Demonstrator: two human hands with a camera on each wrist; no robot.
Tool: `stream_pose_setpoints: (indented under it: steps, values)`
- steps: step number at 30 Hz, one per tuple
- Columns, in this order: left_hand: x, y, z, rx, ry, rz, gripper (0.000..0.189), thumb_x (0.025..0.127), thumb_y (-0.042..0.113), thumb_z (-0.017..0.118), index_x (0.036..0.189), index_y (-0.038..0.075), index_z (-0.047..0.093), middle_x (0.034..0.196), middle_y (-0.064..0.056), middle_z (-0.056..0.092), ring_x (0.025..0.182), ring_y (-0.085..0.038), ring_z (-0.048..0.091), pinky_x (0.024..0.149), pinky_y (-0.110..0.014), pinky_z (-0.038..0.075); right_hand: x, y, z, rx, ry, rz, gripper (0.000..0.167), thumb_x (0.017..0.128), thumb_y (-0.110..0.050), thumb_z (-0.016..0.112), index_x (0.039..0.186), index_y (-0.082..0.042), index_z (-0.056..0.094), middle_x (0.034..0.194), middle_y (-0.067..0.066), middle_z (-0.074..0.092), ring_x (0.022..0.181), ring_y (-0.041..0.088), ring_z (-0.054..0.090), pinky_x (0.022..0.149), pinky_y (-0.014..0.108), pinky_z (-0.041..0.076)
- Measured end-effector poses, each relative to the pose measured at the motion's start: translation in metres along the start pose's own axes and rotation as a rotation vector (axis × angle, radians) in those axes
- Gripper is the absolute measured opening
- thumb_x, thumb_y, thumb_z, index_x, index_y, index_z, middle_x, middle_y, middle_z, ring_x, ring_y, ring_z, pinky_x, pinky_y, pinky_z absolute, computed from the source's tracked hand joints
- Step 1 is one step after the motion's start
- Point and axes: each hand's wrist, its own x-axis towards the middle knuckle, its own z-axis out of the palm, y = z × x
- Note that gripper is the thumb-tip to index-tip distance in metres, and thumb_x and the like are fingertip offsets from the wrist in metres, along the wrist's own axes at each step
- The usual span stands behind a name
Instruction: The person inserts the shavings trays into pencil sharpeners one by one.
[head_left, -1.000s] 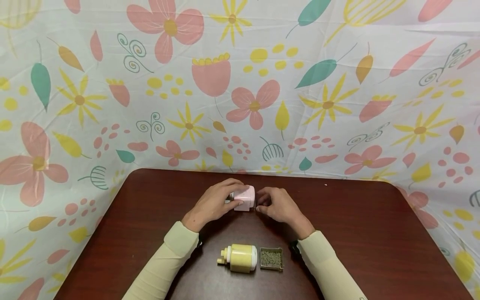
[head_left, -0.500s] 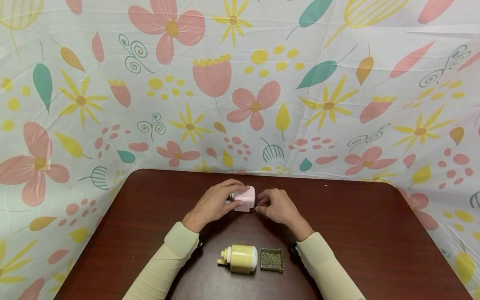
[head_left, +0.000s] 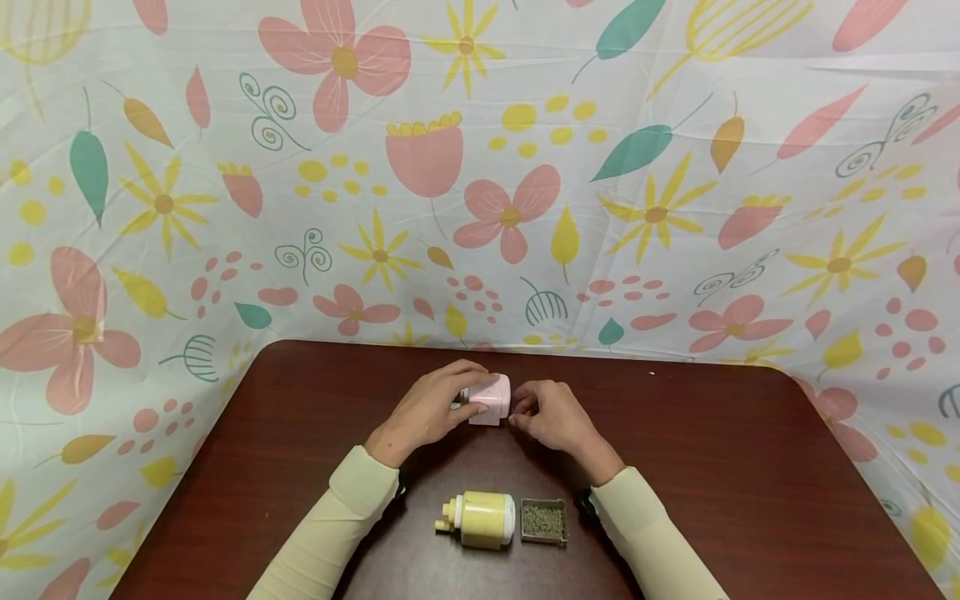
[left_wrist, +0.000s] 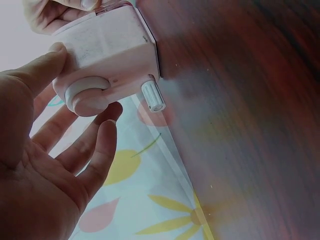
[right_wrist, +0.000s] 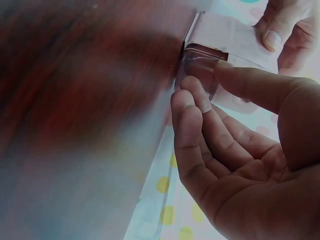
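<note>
A pale pink crank pencil sharpener (head_left: 489,400) lies near the middle of the table, gripped between the thumb and fingers of my left hand (head_left: 431,404). In the left wrist view its round dial and small ribbed crank knob (left_wrist: 153,96) face that palm. At the opposite end, my right hand (head_left: 558,417) pinches the clear drawer (right_wrist: 197,62), thumb on one side and curled fingers on the other. Closer to me lies a yellow crank sharpener (head_left: 486,518) on its side. Next to it is an open small drawer (head_left: 543,543) of greenish-brown shavings.
The dark reddish-brown table (head_left: 720,467) has rounded far corners. A white cloth (head_left: 480,242) printed with flowers and leaves hangs behind its back edge. A tiny white scrap (head_left: 651,373) lies near the back right.
My right fingertips have come slightly nearer the end of the pink sharpener. My left hand keeps its hold, and the yellow sharpener and shavings drawer stay put.
</note>
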Motion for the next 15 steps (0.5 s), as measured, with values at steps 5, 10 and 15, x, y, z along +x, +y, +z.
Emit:
stream_pose_setpoints:
  steps: [5, 10, 15]
  values:
    - [0.0, -0.0003, 0.0002, 0.0, 0.006, 0.004, 0.05, 0.099, 0.029, 0.077, 0.147, 0.027, 0.065, 0.144, 0.008, 0.061, 0.12, -0.013, 0.064, 0.091, -0.034, 0.055, 0.0004, -0.0001, 0.0009, 0.002, 0.002, -0.013, 0.019, 0.089, -0.007, 0.083, 0.107, -0.004, 0.077, 0.086, -0.002, 0.074, 0.075, 0.007, 0.067, 0.07, 0.033, 0.058]
    - [0.0003, -0.0003, 0.0003, 0.001, 0.01, 0.003, 0.05, 0.099, 0.029, 0.078, 0.147, 0.027, 0.065, 0.143, 0.008, 0.061, 0.121, -0.013, 0.064, 0.093, -0.035, 0.055, 0.0003, 0.0, 0.0017, 0.001, 0.002, -0.017, 0.018, 0.089, -0.007, 0.083, 0.106, -0.006, 0.078, 0.086, -0.002, 0.074, 0.075, 0.008, 0.067, 0.07, 0.033, 0.057]
    - [0.0004, -0.0006, 0.0008, -0.002, 0.01, 0.0, 0.05, 0.099, 0.028, 0.078, 0.147, 0.027, 0.065, 0.143, 0.008, 0.061, 0.122, -0.013, 0.064, 0.093, -0.035, 0.055, 0.0004, -0.0007, 0.0022, -0.009, 0.003, -0.027, 0.017, 0.089, -0.007, 0.083, 0.105, -0.007, 0.078, 0.086, -0.003, 0.075, 0.077, 0.008, 0.068, 0.071, 0.034, 0.058]
